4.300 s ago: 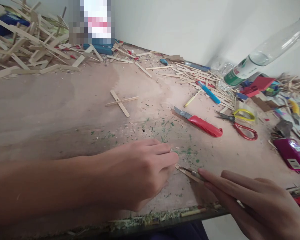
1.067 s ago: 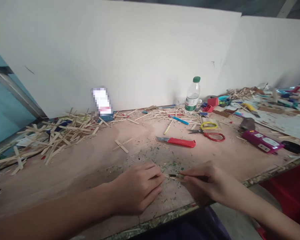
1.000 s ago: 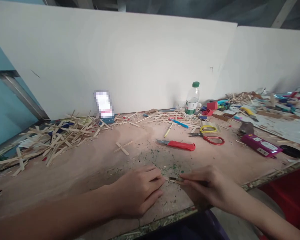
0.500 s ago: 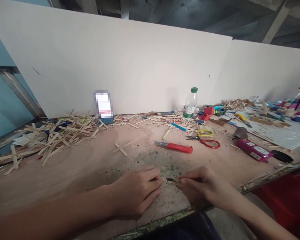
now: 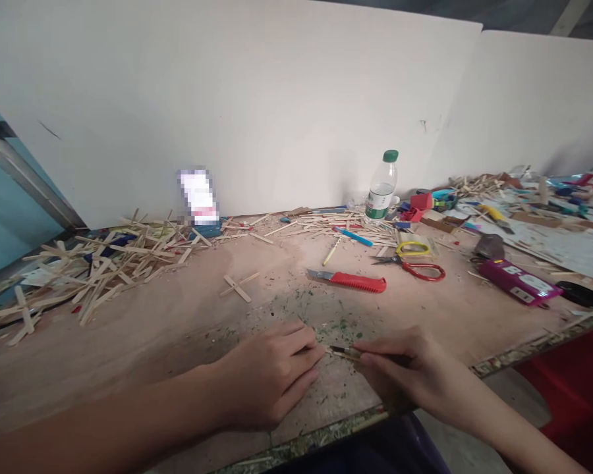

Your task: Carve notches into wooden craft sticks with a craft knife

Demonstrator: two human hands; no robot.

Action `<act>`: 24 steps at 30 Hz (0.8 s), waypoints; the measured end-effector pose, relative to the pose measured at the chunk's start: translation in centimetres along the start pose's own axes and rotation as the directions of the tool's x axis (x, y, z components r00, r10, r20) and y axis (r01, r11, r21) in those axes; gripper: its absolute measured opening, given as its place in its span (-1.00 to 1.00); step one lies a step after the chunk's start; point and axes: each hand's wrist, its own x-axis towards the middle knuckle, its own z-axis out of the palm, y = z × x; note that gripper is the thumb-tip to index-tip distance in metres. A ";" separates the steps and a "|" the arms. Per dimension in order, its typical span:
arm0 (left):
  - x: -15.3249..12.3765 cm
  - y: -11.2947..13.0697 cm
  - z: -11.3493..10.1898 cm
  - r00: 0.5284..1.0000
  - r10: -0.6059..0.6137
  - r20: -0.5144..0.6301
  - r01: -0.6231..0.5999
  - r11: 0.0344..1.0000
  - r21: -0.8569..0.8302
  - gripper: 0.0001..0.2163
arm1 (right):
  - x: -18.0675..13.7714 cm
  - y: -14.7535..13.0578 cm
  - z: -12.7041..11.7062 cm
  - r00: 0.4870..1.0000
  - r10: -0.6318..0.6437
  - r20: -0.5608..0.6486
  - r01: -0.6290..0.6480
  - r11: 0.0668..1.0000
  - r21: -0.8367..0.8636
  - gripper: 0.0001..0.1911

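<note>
My left hand [image 5: 271, 375] lies knuckles-up on the wooden table [image 5: 143, 329] near its front edge, fingers curled down onto a thin wooden stick [image 5: 337, 354]. My right hand [image 5: 405, 375] sits just to its right, fingers pinched round a slim dark-tipped tool [image 5: 343, 351] whose tip rests on the stick between the two hands. Most of the stick is hidden under the fingers. Green flecks and shavings dot the table around both hands.
A red utility knife [image 5: 348, 280] and red-and-yellow scissors [image 5: 415, 263] lie behind the hands. Two sticks form a cross [image 5: 238, 286]. A stick heap [image 5: 93, 263] fills the back left. A water bottle [image 5: 381, 187], blue pen [image 5: 353, 237] and purple box [image 5: 518, 282] stand right.
The camera rose from a close look at the hands to a wide view of the table, then tipped slightly down. Both hands stay in place on the stick.
</note>
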 end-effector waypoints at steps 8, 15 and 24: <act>0.1 0.2 0.0 1.000 -0.001 0.006 0.001 1.000 -0.013 -0.75 | 0.3 -0.8 -0.2 0.998 -0.048 0.050 0.054 0.991 -0.126 -0.48; -0.1 0.0 0.0 1.000 -0.003 0.003 0.003 1.000 0.014 -0.77 | 0.6 -0.6 -0.5 0.997 -0.017 0.076 0.028 0.988 -0.154 -0.63; 0.0 0.1 -0.1 1.000 0.004 0.015 -0.004 0.999 0.035 -0.79 | 0.0 -0.9 0.4 0.984 -0.176 0.012 0.173 0.953 -0.247 -0.51</act>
